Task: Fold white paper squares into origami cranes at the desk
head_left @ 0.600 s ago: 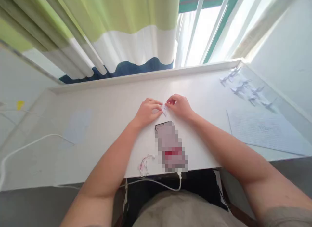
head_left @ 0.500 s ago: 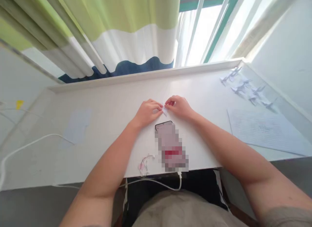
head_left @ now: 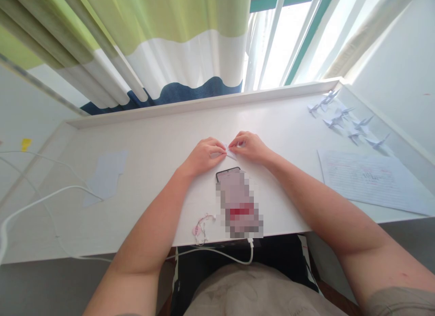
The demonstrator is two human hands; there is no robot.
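A small piece of folded white paper (head_left: 231, 154) is pinched between my two hands over the middle of the desk. My left hand (head_left: 206, 154) grips its left side, with thumb and fingers together. From the other side, my right hand (head_left: 249, 146) holds the paper's upper right part between thumb and fingertips. The fingers cover much of the paper, so its exact fold is hard to make out. Just below the hands lies a phone (head_left: 234, 200), its screen blurred out and a white cable (head_left: 250, 250) plugged into its near end.
Several folded paper cranes (head_left: 340, 119) stand at the back right, beyond a lined sheet with writing (head_left: 363, 178). Loose white paper slips (head_left: 107, 173) lie on the left near a white cord (head_left: 44, 197). A pink beaded strap (head_left: 200, 227) rests by the desk's front edge (head_left: 142, 251).
Both hands stay in nearly the same place, still pinching the paper. The paper has turned slightly, and more of its lower right edge shows.
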